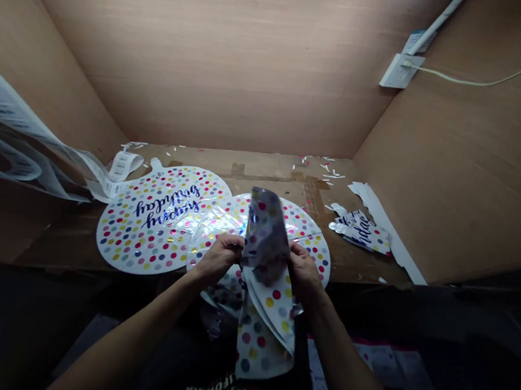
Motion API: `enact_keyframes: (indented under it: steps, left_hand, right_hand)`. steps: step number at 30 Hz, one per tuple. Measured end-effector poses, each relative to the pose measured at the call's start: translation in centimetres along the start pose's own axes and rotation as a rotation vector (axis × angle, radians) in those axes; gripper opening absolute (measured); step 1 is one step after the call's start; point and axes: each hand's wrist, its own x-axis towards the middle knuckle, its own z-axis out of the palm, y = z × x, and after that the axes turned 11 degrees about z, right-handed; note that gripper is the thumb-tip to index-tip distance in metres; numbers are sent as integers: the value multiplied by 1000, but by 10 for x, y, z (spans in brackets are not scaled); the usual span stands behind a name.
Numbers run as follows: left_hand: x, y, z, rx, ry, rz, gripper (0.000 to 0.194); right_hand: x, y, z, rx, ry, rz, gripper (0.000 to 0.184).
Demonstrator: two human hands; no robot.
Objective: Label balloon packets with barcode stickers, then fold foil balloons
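Observation:
A polka-dot foil balloon (268, 290), flat and partly folded, hangs between my two hands over the table's front edge. My left hand (223, 257) pinches its left side, and my right hand (303, 271) grips the right side. The upper part of the foil stands up between them, in shadow, while the lower part drapes toward my lap. Behind and to the left lies a flat round balloon (146, 242) with dots and "happy birthday" lettering. Another dotted balloon (315, 242) lies flat beneath my hands, overlapping it. A small folded balloon (367, 234) rests farther right.
Strips of barcode labels (22, 116) hang at the left. Cardboard walls (188, 61) enclose the table on three sides. A white socket box (402, 71) with a cable is at the upper right. Paper scraps (330, 170) lie at the back. Pink-edged packets (390, 372) sit below right.

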Motion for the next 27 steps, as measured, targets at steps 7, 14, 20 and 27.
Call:
enact_keyframes:
  steps: [7, 14, 20, 27]
  left_hand:
    - [-22, 11, -1, -145, -40, -145, 59]
    - [-35, -9, 3, 4, -68, -160, 32]
    - [-43, -5, 2, -46, -59, -121, 42]
    - [-28, 7, -9, -5, -287, -153, 41]
  right_hand:
    - [11, -3, -11, -315, 86, -254, 13]
    - [-3, -6, -12, -226, -68, 19, 42]
    - [-22, 16, -6, -130, -178, 117, 48]
    - [-27, -3, -15, -324, -194, -2, 24]
